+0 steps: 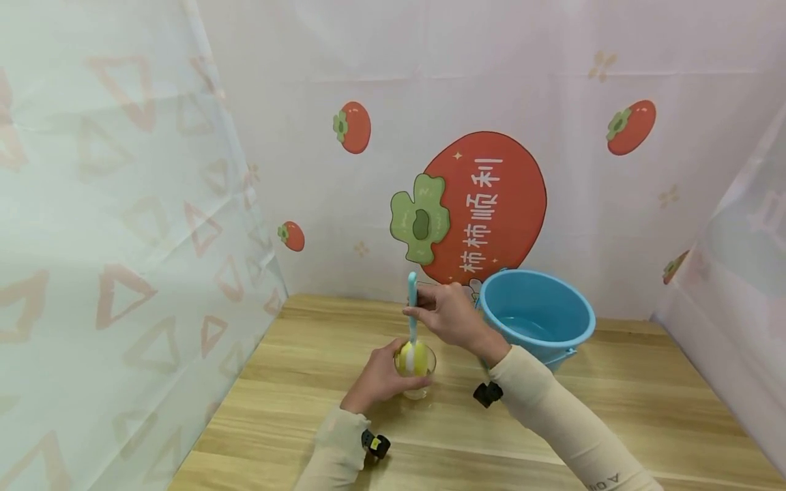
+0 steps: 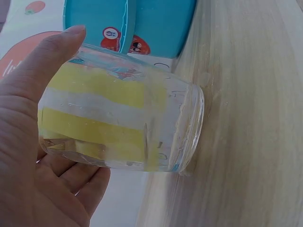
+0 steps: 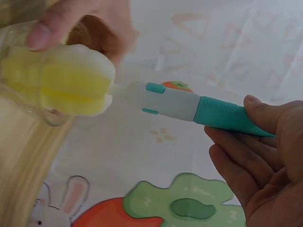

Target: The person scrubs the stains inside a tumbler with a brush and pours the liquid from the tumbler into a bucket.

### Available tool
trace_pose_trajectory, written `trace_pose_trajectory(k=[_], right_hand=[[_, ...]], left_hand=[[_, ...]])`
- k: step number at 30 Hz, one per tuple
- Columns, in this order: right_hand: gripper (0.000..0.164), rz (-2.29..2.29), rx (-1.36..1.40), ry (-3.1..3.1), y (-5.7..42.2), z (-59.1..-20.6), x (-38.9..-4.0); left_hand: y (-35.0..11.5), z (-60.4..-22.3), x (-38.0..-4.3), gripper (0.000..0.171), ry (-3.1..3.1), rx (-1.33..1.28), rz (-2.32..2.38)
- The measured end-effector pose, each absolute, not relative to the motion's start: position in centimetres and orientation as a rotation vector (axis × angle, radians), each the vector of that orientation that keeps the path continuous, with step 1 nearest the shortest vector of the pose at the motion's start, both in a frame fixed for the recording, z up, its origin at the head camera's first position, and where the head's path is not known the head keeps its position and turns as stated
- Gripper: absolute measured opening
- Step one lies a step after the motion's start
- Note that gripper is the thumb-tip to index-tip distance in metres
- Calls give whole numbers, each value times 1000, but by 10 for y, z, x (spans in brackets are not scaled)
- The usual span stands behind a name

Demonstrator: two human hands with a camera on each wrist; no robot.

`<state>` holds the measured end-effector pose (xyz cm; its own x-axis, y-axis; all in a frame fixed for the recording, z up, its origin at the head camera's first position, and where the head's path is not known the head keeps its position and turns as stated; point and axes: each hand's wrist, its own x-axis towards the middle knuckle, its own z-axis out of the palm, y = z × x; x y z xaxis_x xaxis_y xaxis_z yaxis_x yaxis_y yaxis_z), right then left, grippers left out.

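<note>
- Our left hand (image 1: 382,376) grips a clear drinking glass (image 2: 182,124) from its left side, with the thumb on the side nearer us and the fingers wrapped round the far side.
- Our right hand (image 1: 451,315) pinches the teal handle (image 3: 220,114) of a sponge bottle brush (image 3: 163,101) between thumb and fingers. This hand sits higher than the left one, a little to its right; the two are near each other and apart.
- Between our hands, the brush stands nearly upright. Its yellow-and-white sponge head (image 3: 75,85) is mostly inside the glass held by our left hand, its upper end showing above the rim.
- The glass is upright, mouth up, its base down at the wood-grain surface (image 1: 264,423) beneath our left hand; we cannot tell whether it rests fully there.
- To the right of our right hand, behind that forearm, we see a blue bucket (image 1: 540,293) on the surface; it bears round red stickers.
- Beyond both hands hangs a white cloth (image 1: 276,102) printed with red persimmons (image 1: 510,204).
- We wear cream sleeves (image 1: 552,409) and a small black camera (image 1: 488,393) at each wrist.
</note>
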<state>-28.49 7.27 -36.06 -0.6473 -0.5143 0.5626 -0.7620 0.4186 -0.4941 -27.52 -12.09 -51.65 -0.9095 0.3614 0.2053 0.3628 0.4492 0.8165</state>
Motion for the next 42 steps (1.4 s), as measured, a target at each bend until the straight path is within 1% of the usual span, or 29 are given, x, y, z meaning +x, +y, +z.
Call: trace_pose_trajectory(k=[2,5,8,10,12,17,20,25,27,31,39,42], right_hand=[[8,1067,1096,-2360,72,-368,-286],[7,1055,1071,-2379,74,-368,-284],[5,1049,1032,-2374,76,-356,-283],[6,1061,1007,-2370,79,-346,-281],[8,1078,993,-2369,80,-336,-279],[11,1076,999,-2384,82,-325,-278],[10,1038,1016,-2381,81,-333,-279],[8,995,1041,-2405,80,-358,-282],[8,999,1044,-2416,81,-364,-283],[9,1008,1046,-2411,82,-362,-281],[13,1049,1032,-2406,86,-325,-273],[15,1025,1051,-2420,86,-321,-273]], left_hand=[[-120,-517,-275,81,-2681,-662,-1530],[-120,-518,-274,84,-2682,-658,-1530],[-120,-517,-274,74,-2682,-644,-1523],[-120,-516,-274,64,-2681,-639,-1512],[-120,-516,-275,59,-2679,-647,-1493],[-121,-515,-277,57,-2686,-665,-1441],[-121,-515,-277,63,-2696,-654,-1453],[-121,-515,-274,89,-2722,-626,-1463],[-122,-516,-274,94,-2725,-624,-1459],[-121,-516,-273,94,-2722,-619,-1458],[-121,-517,-274,87,-2691,-646,-1462],[-120,-517,-275,84,-2680,-659,-1460]])
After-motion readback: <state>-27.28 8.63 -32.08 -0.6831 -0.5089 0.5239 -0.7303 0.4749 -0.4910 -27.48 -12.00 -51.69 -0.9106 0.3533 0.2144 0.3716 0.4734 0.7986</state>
